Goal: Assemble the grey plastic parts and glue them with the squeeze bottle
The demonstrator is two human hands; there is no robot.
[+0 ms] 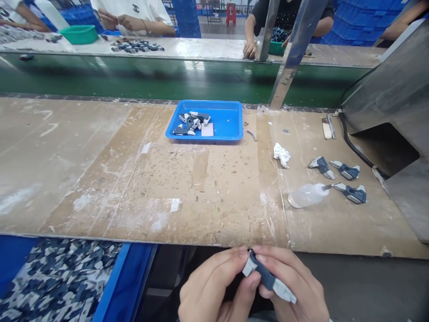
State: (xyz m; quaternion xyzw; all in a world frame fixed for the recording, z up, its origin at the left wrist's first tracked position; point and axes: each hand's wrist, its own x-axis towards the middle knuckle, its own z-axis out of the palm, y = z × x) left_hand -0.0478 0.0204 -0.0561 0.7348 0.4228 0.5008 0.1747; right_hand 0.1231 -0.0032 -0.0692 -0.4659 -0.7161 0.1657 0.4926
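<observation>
1. Factory line: worn, scuffed workbench (167, 188) in front, green conveyor belt (150, 82) behind its far edge, other people's hands at work across the belt.
2. Both of the person's hands are below the bench's near edge, off the surface. Left hand (214, 286) is curled, thumb and fingertips pinching the pale end of a small dark-and-grey plastic part (268, 277).
3. Right hand (295, 286) is also closed on the same part, fingers over the top, its other pale end sticking out below the fingers.
4. Step in hand looks like fitting or checking the part by fingers. Best to keep both pinches close to the ends so the dark middle stays visible, and hold it over the bench rather than over the gap, as a drop would go to the floor.
5. Blue bin (67, 277) at lower left, under the near edge, full of similar parts.
6. Blue tray (228, 120) at the far edge, centre, with a few parts and a white slip in its left half.
7. Toward the right edge: three similar parts (348, 171) laid out apart from each other, a clear squeeze bottle (306, 196) lying on its side with the nozzle just beside the nearest one, and a crumpled white wipe (281, 154) nearer the middle.
8. Keep the squeeze bottle nozzle away from the laid-out parts; it seems likely to drip.
</observation>
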